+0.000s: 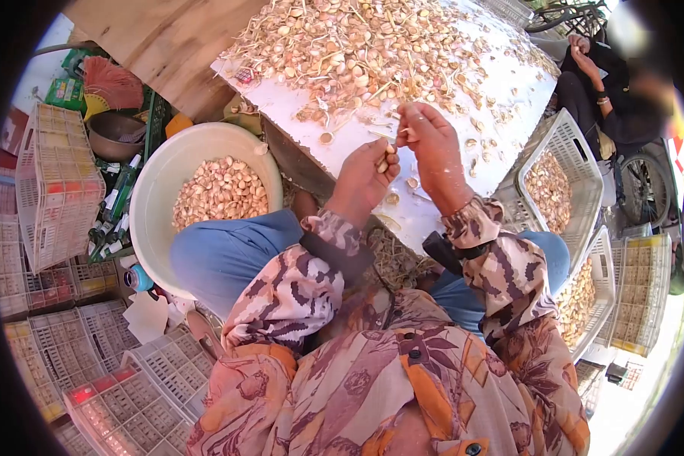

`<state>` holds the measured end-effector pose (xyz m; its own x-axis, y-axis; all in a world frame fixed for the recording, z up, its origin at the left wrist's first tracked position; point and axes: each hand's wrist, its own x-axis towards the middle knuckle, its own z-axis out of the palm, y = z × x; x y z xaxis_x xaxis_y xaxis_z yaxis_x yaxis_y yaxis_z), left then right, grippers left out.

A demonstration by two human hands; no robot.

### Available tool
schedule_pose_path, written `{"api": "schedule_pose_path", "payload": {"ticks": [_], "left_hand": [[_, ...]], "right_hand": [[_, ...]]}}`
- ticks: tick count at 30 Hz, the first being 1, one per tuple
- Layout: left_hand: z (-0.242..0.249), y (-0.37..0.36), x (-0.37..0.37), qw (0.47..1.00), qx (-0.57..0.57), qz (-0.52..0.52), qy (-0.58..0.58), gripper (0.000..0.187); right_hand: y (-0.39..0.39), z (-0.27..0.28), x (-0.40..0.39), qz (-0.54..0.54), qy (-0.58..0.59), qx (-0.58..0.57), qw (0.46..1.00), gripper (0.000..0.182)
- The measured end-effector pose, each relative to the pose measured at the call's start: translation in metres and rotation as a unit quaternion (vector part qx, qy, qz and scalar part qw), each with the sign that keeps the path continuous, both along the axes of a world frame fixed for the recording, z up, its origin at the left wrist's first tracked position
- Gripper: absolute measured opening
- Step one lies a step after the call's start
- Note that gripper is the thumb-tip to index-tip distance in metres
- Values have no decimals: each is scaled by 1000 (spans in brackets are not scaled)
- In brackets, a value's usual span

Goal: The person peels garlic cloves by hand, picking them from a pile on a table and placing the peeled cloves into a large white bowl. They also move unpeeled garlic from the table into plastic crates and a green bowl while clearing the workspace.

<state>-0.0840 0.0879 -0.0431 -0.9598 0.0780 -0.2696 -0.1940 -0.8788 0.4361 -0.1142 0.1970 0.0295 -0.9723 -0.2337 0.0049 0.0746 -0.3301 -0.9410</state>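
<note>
My left hand [361, 181] is closed around a few garlic cloves [391, 157] that show at its fingertips. Close beside it, my right hand [433, 148] is pinched shut near those cloves. Something thin and pale shows by the fingers, too small to name. Both hands are held over the near edge of a white board [330, 158]. A large heap of loose garlic cloves [357, 57], mixed with dry stalks and skins, covers much of this board.
Left of my knee stands a pale tub [143, 205] with garlic cloves [222, 191] inside. Plastic crates [57, 182] are stacked at the left. On the right, white crates [585, 163] hold more cloves. Another person [619, 99] sits at the upper right, near a bicycle wheel [646, 190].
</note>
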Motion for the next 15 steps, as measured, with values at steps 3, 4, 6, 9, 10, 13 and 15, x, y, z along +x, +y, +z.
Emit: {"api": "schedule_pose_path", "payload": {"ticks": [3,4,6,9,10,13,15], "left_hand": [[30,-14,24,994,-5,96,57,23],[37,-26,29,979,-45,162,116,26],[-4,-69,14,894,-342,232,173,25],[44,-143,35,973,184,77,118,24],[69,-167,45,989,85,91,78,24],[139,-220,72,861,-474,172,-63,31],[125,-260,70,562,-818,116,-47,38]], "right_hand": [[-56,-6,15,4,233,172,957,14],[-71,-11,15,-8,396,219,892,11],[-96,3,21,80,470,232,848,13],[-117,22,-21,52,443,180,877,14],[-112,23,-50,16,408,213,887,14],[-80,-5,-145,21,461,455,762,14],[-66,-34,-174,51,463,498,732,13]]}}
